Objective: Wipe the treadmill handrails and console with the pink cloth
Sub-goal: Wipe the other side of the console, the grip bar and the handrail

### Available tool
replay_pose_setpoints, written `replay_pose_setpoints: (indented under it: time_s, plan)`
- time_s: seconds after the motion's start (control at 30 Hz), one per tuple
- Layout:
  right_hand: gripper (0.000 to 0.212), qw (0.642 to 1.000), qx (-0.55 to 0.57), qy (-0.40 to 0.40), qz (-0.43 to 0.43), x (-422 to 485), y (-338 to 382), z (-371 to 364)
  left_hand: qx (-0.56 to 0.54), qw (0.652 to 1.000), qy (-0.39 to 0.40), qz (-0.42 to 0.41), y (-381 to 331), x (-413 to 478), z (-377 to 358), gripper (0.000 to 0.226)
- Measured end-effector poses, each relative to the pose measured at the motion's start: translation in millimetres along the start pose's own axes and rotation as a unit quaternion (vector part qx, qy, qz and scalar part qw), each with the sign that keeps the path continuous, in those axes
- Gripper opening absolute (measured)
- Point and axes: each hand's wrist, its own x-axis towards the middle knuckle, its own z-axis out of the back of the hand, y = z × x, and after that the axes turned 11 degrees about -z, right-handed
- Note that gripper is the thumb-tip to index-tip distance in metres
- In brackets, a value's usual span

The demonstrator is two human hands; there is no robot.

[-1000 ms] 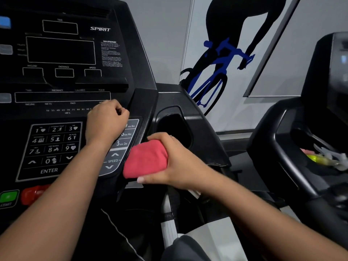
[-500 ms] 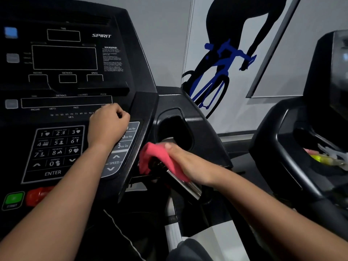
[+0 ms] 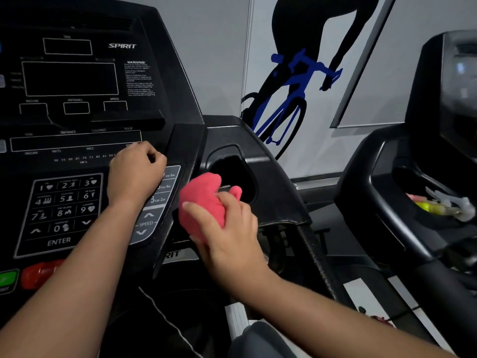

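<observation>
Gym wall with a cyclist mural behind. Pink cloth (image 3: pixel 204 202) bunched in the right hand (image 3: pixel 232 228) at the console (image 3: pixel 77 125) right edge; left hand (image 3: pixel 135 174) fisted, empty, on the keypad. Plenty seemingly left to wipe.

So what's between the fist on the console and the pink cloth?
In the head view, the grey speed-button strip lies between left hand and pink cloth.

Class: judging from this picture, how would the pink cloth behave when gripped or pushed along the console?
The bunched pink cloth looks soft and floppy, bulging around the right hand. Probably light: one hand holds it. Its nappy surface seems unlikely to slip.
</observation>
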Motion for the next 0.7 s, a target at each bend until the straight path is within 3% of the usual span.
replay_pose_setpoints:
  time_s: [0.1, 0.13, 0.2, 0.27, 0.33, 0.37, 0.47, 0.53, 0.63, 0.7]
  plan:
    - [0.057, 0.971, 0.144, 0.181, -0.063, 35, 2, 21, 0.000, 1.000, -0.002, -0.003, 0, -1, 0, 0.018]
    - [0.051, 0.939, 0.201, 0.263, -0.096, 46, 1, 27, 0.001, 1.000, -0.002, -0.004, -1, -1, 0, 0.018]
    - [0.041, 0.840, 0.317, 0.406, -0.171, 62, -6, 35, 0.002, 1.000, -0.002, -0.002, -2, -2, 0, 0.019]
    - [0.037, 0.782, 0.363, 0.468, -0.194, 70, -14, 35, -0.003, 1.000, 0.000, -0.001, -2, -2, 1, 0.019]
    - [0.039, 0.778, 0.370, 0.465, -0.202, 66, -15, 34, -0.010, 1.000, 0.002, -0.002, -2, -3, 3, 0.018]
    - [0.043, 0.794, 0.361, 0.442, -0.211, 60, -13, 34, -0.014, 1.000, 0.002, -0.003, -1, -4, 3, 0.018]
    - [0.066, 0.901, 0.251, 0.310, -0.169, 36, -13, 32, -0.020, 1.000, -0.006, -0.005, -1, -4, 3, 0.017]
    - [0.078, 0.935, 0.209, 0.261, -0.119, 26, -16, 30, -0.016, 1.000, -0.009, -0.007, -1, -4, 3, 0.017]
    - [0.073, 0.915, 0.233, 0.303, -0.130, 32, -18, 35, -0.020, 1.000, -0.005, -0.002, -1, -4, 3, 0.017]
    - [0.062, 0.859, 0.279, 0.392, -0.177, 46, -17, 39, -0.024, 1.000, 0.001, 0.007, -3, -2, 4, 0.016]
